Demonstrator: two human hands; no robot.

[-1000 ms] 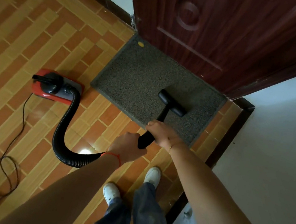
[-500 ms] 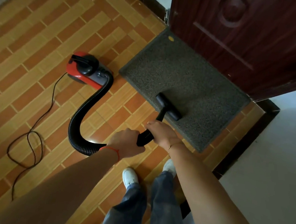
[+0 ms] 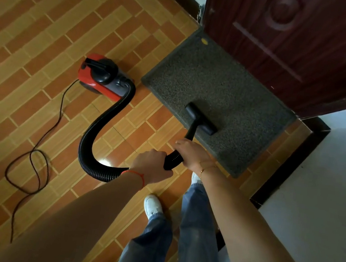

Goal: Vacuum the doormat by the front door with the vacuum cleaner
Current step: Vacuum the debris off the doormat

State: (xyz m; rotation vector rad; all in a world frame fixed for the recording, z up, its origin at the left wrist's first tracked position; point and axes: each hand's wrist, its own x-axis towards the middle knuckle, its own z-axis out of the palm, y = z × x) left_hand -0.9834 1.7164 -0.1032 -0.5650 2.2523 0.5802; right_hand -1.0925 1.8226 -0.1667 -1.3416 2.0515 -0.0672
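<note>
Fingers of both hands around hose, nozzle just beyond on doormat.

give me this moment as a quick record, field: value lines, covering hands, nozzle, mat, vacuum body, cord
left hand: left hand grips the ribbed hose at its near end
right hand: right hand grips the wand just behind the nozzle
nozzle: black floor nozzle rests on the doormat, near its front edge
doormat: grey doormat lies against the dark red door
vacuum body: red canister sits on the tile floor beside the mat
cord: black power cord loops loosely on the floor
</note>
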